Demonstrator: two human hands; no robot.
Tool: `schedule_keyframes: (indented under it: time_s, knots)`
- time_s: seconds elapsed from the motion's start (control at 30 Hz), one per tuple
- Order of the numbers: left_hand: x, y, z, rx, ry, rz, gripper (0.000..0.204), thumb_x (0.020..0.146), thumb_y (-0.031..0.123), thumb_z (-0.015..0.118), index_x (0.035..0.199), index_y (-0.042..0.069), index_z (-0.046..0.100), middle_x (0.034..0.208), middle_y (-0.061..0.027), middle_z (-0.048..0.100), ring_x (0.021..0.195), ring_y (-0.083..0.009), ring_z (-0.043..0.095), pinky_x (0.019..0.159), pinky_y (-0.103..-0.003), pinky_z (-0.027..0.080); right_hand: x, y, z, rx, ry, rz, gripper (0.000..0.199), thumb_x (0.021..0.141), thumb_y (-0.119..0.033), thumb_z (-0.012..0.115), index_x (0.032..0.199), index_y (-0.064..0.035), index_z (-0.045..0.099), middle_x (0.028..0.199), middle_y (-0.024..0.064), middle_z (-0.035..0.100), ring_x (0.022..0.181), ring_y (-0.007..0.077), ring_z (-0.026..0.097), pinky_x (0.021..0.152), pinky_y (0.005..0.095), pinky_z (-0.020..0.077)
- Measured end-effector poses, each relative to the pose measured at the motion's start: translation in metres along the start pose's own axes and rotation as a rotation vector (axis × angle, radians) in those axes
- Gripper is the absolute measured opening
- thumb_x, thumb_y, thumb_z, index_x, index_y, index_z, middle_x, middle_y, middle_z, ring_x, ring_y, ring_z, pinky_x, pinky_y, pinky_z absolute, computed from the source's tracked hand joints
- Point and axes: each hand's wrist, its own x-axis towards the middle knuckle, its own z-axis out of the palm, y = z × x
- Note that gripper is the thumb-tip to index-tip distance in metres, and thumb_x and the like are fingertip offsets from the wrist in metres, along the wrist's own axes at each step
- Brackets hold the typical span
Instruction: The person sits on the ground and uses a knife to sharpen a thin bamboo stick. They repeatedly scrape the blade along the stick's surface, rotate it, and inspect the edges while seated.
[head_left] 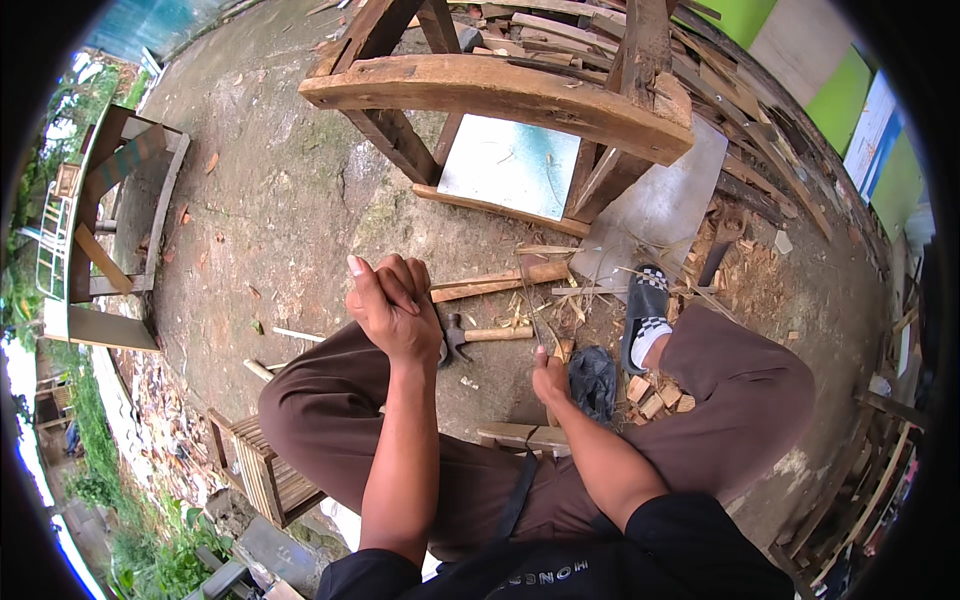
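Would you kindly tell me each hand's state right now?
Left hand: closed fist; contents, if any, hidden.
Right hand: closed, holding a thin strip.

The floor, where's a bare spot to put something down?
The widest mostly bare patch of concrete floor lies between the wooden furniture at far left and the wooden frame ahead. It's crowded near the right hand: hammer, black plastic bag, sandal and wood blocks.
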Motion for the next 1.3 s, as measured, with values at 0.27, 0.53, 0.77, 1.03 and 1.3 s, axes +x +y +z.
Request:
schedule_keyframes:
  time_s: [0.27, 0.53, 0.77, 1.03, 1.3]
  knots:
    - [0.000, -0.002, 0.003, 0.006, 0.021, 0.022, 0.064, 0.111, 0.030, 0.032, 0.051, 0.010, 0.028, 0.048, -0.0008, 0.026, 0.044, -0.0113, 0.018, 0.047, -0.031, 0.019, 0.005, 0.008, 0.005, 0.003, -0.048, 0.116, 0.064, 0.104, -0.047, 0.038, 0.087, 0.0080, 0.067, 0.087, 0.0337, 0.065, 0.090, 0.0522, 0.063, 0.077, 0.0560, 0.0477]
    - [-0.003, 0.001, 0.003, 0.095, 0.048, 0.025, 0.064, 0.111, 0.033, 0.032, 0.052, 0.009, 0.029, 0.049, -0.0013, 0.026, 0.047, -0.0124, 0.022, 0.049, -0.031, 0.021, 0.011, -0.003, -0.006, 0.085, -0.160, 0.294, 0.071, 0.105, -0.054, 0.032, 0.094, 0.0077, 0.065, 0.070, 0.0205, 0.067, 0.051, 0.0334, 0.065, 0.049, 0.0430, 0.0533]
    - [-0.006, 0.003, -0.007, -0.066, 0.061, 0.030, 0.065, 0.111, 0.040, 0.030, 0.056, 0.006, 0.038, 0.060, -0.0027, 0.035, 0.057, -0.0143, 0.032, 0.058, -0.030, 0.029, 0.009, 0.009, -0.008, 0.116, -0.137, 0.169, 0.070, 0.101, -0.058, 0.040, 0.089, 0.0065, 0.064, 0.065, 0.0178, 0.065, 0.048, 0.0291, 0.064, 0.047, 0.0406, 0.0538]
    - [-0.008, 0.016, -0.028, 0.040, 0.055, 0.037, 0.042, 0.107, 0.028, 0.048, 0.080, -0.002, 0.061, 0.070, -0.0051, 0.052, 0.070, -0.0143, 0.053, 0.068, -0.031, 0.044, -0.028, -0.048, -0.056, 0.339, -0.098, -0.044, 0.056, 0.105, -0.047, 0.041, 0.098, 0.0021, 0.068, 0.062, 0.0093, 0.060, 0.049, 0.0197, 0.061, 0.044, 0.0361, 0.0479]
    - [-0.012, 0.029, -0.025, -0.203, 0.025, -0.098, 0.047, 0.109, 0.037, 0.042, 0.090, -0.001, 0.061, 0.064, -0.0034, 0.046, 0.060, -0.0156, 0.047, 0.061, -0.032, 0.043, -0.115, -0.115, -0.124, 0.483, -0.290, -0.270, 0.053, 0.108, -0.043, 0.036, 0.108, 0.0033, 0.062, 0.062, 0.0031, 0.052, 0.046, 0.0111, 0.050, 0.043, 0.0280, 0.0444]
